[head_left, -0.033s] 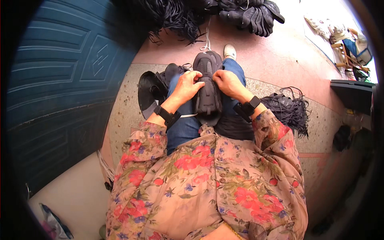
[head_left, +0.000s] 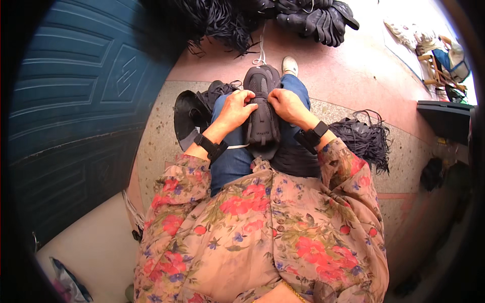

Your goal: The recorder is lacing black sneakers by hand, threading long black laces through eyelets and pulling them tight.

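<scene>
A black mesh shoe upper [head_left: 263, 123] lies lengthwise between my thighs, its rounded toe end pointing away from me. At its left edge, around mid-length, my left hand [head_left: 235, 108] is closed, with the thumb and forefinger at the material. My right hand [head_left: 290, 105] pinches the opposite edge with curled fingers. Any thin lace between the fingertips is too small to make out. A white cord [head_left: 237, 146] runs out from beside the upper's near end, across my left thigh.
Dark laces [head_left: 359, 137] lie heaped right of my leg. A black rounded piece [head_left: 189, 116] stands at the left. Ahead are a black strand bundle [head_left: 217, 25] and stacked dark shoe pieces [head_left: 321, 25]. A blue panelled door [head_left: 76, 86] borders the left; a dark box [head_left: 444, 118] is far right.
</scene>
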The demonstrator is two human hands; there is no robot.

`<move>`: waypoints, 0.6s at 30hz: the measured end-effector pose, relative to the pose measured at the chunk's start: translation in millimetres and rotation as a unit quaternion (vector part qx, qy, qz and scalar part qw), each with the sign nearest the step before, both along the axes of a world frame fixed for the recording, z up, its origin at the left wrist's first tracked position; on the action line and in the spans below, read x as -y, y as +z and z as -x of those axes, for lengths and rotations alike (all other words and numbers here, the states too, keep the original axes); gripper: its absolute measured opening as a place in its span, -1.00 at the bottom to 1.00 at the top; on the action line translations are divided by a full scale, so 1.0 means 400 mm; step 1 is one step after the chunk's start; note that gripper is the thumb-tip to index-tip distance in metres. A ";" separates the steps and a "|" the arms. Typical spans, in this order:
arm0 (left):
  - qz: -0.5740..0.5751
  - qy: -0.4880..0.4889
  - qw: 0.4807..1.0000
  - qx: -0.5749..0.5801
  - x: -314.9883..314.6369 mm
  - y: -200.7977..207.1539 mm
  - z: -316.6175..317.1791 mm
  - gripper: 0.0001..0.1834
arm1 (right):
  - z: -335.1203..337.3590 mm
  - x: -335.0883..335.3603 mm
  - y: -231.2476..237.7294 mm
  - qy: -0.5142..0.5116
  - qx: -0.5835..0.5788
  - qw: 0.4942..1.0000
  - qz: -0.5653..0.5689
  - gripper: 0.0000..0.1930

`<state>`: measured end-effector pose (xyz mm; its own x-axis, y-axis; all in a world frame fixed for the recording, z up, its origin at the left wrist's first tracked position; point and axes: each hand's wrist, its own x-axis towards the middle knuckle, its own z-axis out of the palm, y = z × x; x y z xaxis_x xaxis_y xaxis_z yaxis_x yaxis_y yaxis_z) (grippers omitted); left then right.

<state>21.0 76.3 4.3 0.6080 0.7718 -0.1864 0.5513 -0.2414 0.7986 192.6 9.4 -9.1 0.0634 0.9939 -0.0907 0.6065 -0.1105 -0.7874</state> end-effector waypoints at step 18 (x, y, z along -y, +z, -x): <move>-0.037 -0.025 0.998 -0.041 -0.006 0.017 0.000 -0.68 | 0.004 -0.016 -0.013 -0.043 -0.276 0.941 0.192 -0.81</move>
